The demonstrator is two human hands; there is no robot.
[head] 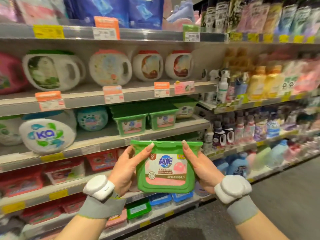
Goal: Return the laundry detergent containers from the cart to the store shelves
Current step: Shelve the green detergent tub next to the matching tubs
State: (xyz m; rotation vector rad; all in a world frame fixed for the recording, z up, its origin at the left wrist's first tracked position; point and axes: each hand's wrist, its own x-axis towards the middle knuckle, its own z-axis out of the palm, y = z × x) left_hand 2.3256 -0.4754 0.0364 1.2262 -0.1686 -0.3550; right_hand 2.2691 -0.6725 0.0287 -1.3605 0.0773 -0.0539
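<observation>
- Holding the green tub (165, 168) up in front of the shelves, you have it at chest height between both hands, label toward you, just below the shelf (173, 129) where matching green tubs (147, 121) sit.
- Judge the tub as a stiff plastic box with a snap lid; it likely carries some weight from the pods inside, yet it looks manageable for two hands.
- Treat the walls as smooth and a little slippery, so press on the two sides and let the lid's rim stop any slide.
- Your left hand (127, 168) is clamped on the tub's left side, its fingers (149, 148) stretched up to the lid edge, thumb side facing you.
- Your right hand (201, 168) mirrors it on the right side, fingers (186, 148) long against the front corner near the rim.
- Both hands are wrapped around the tub, neither spread free nor closed into a fist.
- Expect no fragility worry beyond the lid popping, so keep the tub upright as you slide it in beside the matching ones.
- Note that the cart is out of view.
</observation>
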